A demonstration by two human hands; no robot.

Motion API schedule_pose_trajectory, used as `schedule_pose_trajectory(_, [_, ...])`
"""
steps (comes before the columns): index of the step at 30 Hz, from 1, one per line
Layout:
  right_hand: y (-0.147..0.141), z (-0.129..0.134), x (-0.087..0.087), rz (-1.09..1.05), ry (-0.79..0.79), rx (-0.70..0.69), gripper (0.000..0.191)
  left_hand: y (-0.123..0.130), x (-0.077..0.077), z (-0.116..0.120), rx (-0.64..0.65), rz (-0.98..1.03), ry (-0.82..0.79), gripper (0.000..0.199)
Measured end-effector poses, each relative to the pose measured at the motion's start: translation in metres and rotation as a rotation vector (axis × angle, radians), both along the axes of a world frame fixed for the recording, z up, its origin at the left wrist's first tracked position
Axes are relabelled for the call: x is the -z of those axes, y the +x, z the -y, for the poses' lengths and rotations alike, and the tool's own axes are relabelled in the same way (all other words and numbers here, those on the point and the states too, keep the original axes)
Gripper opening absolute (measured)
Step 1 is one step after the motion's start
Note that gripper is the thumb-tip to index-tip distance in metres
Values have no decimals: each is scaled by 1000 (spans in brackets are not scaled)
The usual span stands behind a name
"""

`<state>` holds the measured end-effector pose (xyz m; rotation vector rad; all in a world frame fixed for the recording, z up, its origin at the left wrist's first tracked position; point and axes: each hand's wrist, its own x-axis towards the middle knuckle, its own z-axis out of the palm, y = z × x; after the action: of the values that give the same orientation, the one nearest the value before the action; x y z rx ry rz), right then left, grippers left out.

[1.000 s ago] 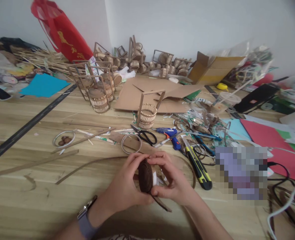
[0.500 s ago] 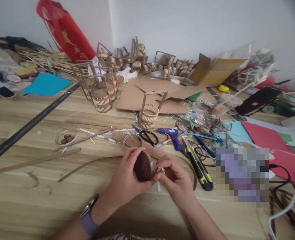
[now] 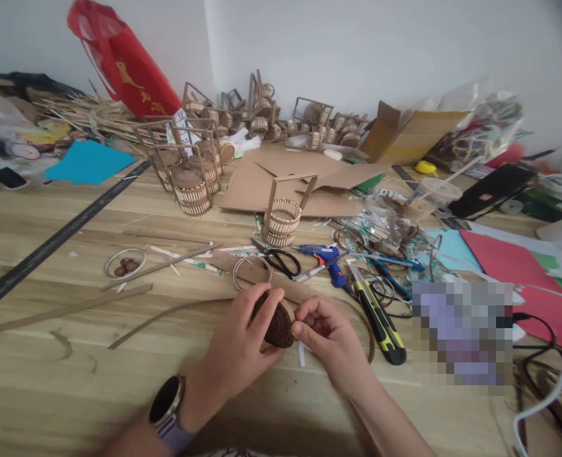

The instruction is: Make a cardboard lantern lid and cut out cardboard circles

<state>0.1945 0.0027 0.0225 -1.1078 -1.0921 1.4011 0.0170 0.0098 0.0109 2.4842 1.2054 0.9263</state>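
A tightly wound coil of brown strip (image 3: 279,327) sits between my two hands, low over the table. My left hand (image 3: 240,339) is closed round its left side, fingers across the top and thumb beneath. At the coil's right edge, my right hand (image 3: 331,339) pinches with thumb and index finger. Whether a strip end lies in that pinch is hidden. Just beyond the hands lies a pale ring (image 3: 252,273). To the right is a black and yellow utility knife (image 3: 380,320), and a thin white strip (image 3: 302,355) lies below the coil.
Black-handled scissors (image 3: 281,261) and a blue glue gun (image 3: 328,259) lie beyond the hands. A small bucket of slats with a handle (image 3: 281,222) stands behind them. Several filled buckets (image 3: 191,193) are at the back left. A cardboard sheet (image 3: 243,184) lies behind.
My left hand has rolled over the coil, its fingers now further across the top and the watch face turned up. The coil's right side has tilted. My right hand stays close by.
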Motion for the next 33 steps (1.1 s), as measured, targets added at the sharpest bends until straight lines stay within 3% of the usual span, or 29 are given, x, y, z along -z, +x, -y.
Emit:
schedule_pose_trajectory(6, [5,3,-6,84,138,137,36,5,-2,-4,-90,47,-52,84])
schedule_pose_trajectory(11, [10,4,-18,189,-26,-59,39,5,-3,-6,-150,139,-154,84])
schedule_pose_trajectory(14, [8,4,-18,320,-77,-109,30,5,-3,-7,-175,143,-165,81])
schedule_pose_trajectory(18, [4,6,-10,549,39,-40,15,6,-1,-5,-194,120,-106,81])
schedule_pose_trajectory(25, [-1,9,-6,767,341,104,11,10,1,-1,-249,102,-66,86])
schedule_pose_trajectory(30, [-3,10,-5,780,410,125,11,11,0,-1,-278,113,-124,85])
schedule_pose_trajectory(33, [-2,11,-7,731,360,112,10,10,-1,-2,-287,132,-161,84])
